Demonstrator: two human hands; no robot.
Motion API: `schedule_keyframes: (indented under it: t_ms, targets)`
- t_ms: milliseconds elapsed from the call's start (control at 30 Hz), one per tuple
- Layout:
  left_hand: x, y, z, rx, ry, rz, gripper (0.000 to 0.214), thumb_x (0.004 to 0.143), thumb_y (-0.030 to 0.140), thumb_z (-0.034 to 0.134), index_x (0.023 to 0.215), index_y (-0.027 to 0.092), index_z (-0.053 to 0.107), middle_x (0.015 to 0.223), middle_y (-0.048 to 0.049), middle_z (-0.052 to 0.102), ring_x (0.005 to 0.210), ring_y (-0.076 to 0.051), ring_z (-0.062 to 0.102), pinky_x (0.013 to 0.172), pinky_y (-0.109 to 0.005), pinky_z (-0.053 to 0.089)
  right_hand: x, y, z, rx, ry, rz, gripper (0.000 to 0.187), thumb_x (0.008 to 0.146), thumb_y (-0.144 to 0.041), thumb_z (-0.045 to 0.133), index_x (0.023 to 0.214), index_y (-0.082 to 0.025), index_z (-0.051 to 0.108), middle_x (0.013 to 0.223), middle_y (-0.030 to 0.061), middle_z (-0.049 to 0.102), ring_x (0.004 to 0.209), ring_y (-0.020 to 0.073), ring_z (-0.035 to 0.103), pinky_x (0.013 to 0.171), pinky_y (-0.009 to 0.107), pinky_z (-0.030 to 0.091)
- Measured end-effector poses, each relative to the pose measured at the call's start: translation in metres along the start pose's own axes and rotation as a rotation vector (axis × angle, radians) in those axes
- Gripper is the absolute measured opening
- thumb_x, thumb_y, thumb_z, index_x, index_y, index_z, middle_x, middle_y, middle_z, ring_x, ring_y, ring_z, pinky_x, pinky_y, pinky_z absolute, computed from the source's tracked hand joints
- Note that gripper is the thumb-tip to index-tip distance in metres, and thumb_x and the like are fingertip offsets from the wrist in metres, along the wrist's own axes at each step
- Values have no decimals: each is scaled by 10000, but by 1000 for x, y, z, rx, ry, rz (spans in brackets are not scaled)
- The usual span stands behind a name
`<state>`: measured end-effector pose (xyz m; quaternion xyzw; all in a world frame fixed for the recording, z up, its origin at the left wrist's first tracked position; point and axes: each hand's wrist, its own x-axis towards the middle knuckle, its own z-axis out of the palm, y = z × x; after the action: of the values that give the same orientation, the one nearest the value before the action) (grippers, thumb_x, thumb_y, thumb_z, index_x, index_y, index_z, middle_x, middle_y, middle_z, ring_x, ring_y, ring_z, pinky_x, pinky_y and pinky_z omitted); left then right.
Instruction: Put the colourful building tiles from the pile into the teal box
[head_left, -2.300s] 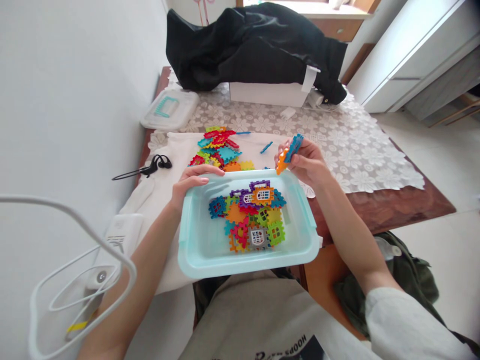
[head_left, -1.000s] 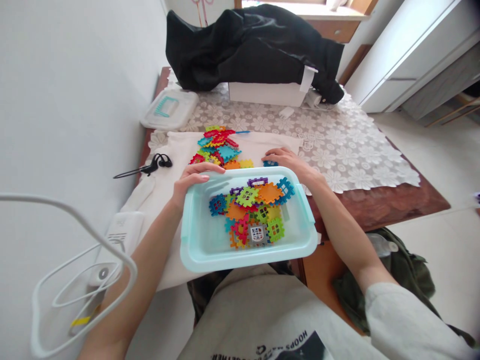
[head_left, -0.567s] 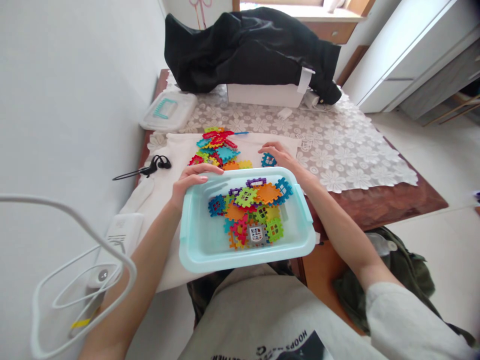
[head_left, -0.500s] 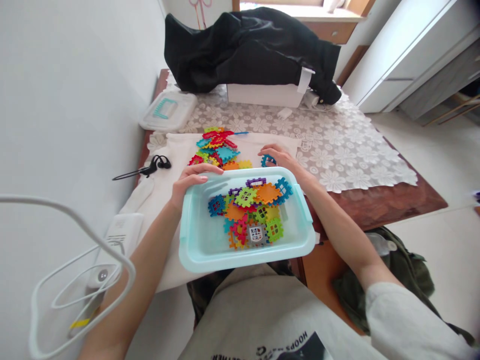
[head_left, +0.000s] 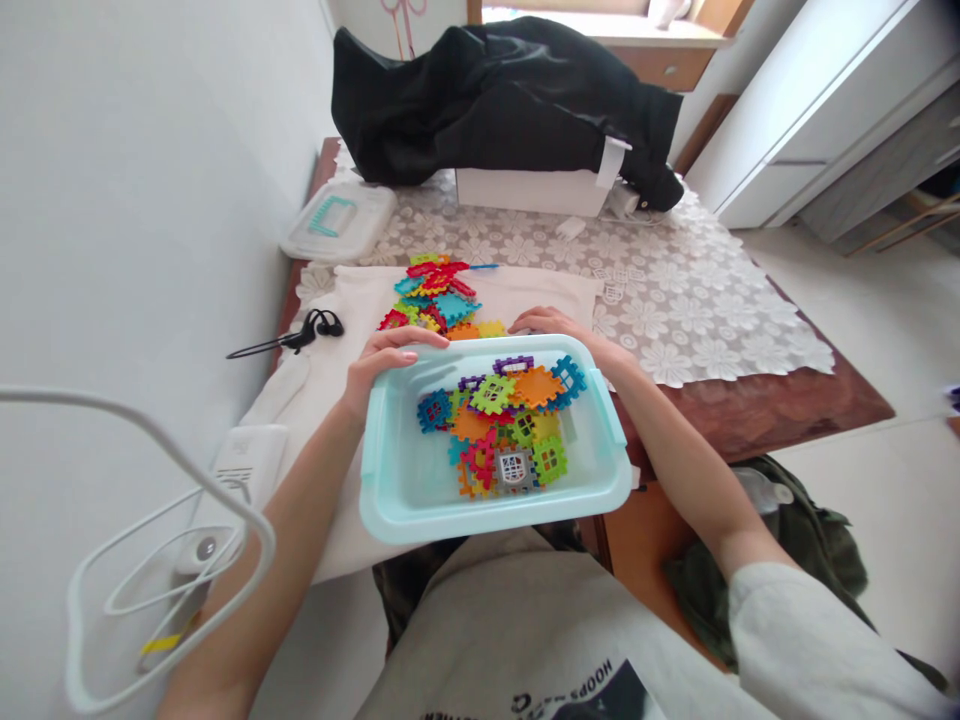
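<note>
My left hand (head_left: 386,362) grips the left far corner of a light turquoise plastic bin (head_left: 390,500), thumb inside the rim. In the bin lie several notched plastic building tiles, among them an orange tile (head_left: 536,386), a grey window tile (head_left: 514,468) and a lime-green tile (head_left: 550,459). My right hand (head_left: 559,325) is low behind the bin's far rim, its fingers curled and their tips partly hidden. Whatever it holds is out of sight there. To its left, a heap of coloured tiles (head_left: 454,307) rests on a white cloth (head_left: 532,285).
A clear lid with a turquoise handle (head_left: 330,218) lies at the back left. Black earphones (head_left: 309,328) and a white power strip (head_left: 244,460) are on the left, with a loose white cable (head_left: 161,440). A black cover (head_left: 502,95) drapes over a white box (head_left: 525,190) behind.
My right hand has moved down and slightly left behind the bin's rim. The blue tile at its fingers has gone out of view. My left hand and the bin have stayed put.
</note>
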<state>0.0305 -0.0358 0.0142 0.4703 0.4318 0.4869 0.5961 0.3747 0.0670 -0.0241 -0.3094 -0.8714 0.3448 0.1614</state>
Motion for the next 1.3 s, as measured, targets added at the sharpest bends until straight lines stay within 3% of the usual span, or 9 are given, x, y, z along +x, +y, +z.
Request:
schedule_keyframes:
  t_ms: [133, 267, 400, 567, 733, 967, 1133, 1233, 1300]
  targets:
    - [0, 1, 1, -1, -11, -2, 321, 674, 293, 786, 926, 154, 928, 853, -87, 845, 683, -218, 726, 625, -292, 558, -4, -10, -8, -47, -134, 6, 502, 1042, -344, 633, 1540, -308, 679, 1628, 78, 667, 1591, 328, 524, 1412, 614, 387]
    - [-1, 2, 3, -12, -3, -20, 321, 662, 299, 798, 918, 157, 930, 864, -87, 852, 702, -217, 739, 610, -274, 553, -4, -13, -6, -95, -175, 41, 426, 1038, -326, 636, 1458, -336, 706, 1586, 54, 678, 1568, 341, 522, 1389, 581, 435]
    - [-2, 3, 4, 2, 9, -8, 325, 673, 288, 775, 924, 152, 930, 874, -94, 854, 722, -224, 748, 631, -281, 568, -2, -23, -1, -160, -103, 22, 295, 1058, -254, 566, 1290, -321, 737, 1359, 68, 745, 1414, 318, 601, 1321, 524, 490]
    - [-1, 2, 3, 7, 9, -1, 322, 677, 288, 770, 922, 151, 928, 862, -93, 849, 711, -222, 748, 629, -281, 574, -5, -32, -5, -160, -12, 55, 244, 1029, -219, 580, 1221, -265, 723, 1341, 102, 756, 1375, 316, 636, 1268, 532, 519]
    - [-1, 2, 2, 7, 0, 5, 306, 677, 290, 777, 911, 155, 921, 864, -91, 848, 700, -222, 747, 615, -283, 570, -5, -25, -4, -123, -68, 53, 400, 1039, -233, 552, 1420, -291, 657, 1491, 87, 722, 1491, 326, 590, 1320, 558, 488]
    - [-1, 2, 4, -8, 7, -4, 324, 659, 292, 781, 910, 164, 941, 868, -87, 862, 721, -210, 758, 637, -260, 571, -4, -17, -3, -140, -53, 14, 331, 1058, -274, 582, 1363, -289, 709, 1428, 96, 752, 1433, 322, 635, 1294, 529, 508]
    - [-1, 1, 4, -8, 12, -1, 329, 666, 293, 765, 917, 167, 937, 887, -86, 863, 738, -219, 758, 646, -271, 577, 0, 1, -5, -202, 82, 43, 412, 988, -280, 644, 1388, -244, 737, 1403, 134, 764, 1372, 345, 673, 1241, 545, 534]
    - [-1, 0, 2, 3, 4, 6, 326, 682, 300, 757, 924, 161, 926, 896, -91, 857, 742, -229, 756, 649, -286, 578, 7, 8, 7, -150, 213, 2, 394, 1012, -323, 665, 1392, -285, 763, 1417, 112, 765, 1398, 338, 673, 1262, 522, 522]
    - [-1, -1, 2, 7, 0, 6, 326, 687, 308, 752, 925, 163, 921, 894, -89, 854, 742, -231, 753, 649, -290, 577, 12, 10, 21, -146, 216, -34, 415, 1054, -366, 654, 1457, -330, 745, 1521, 89, 728, 1487, 333, 619, 1313, 524, 487]
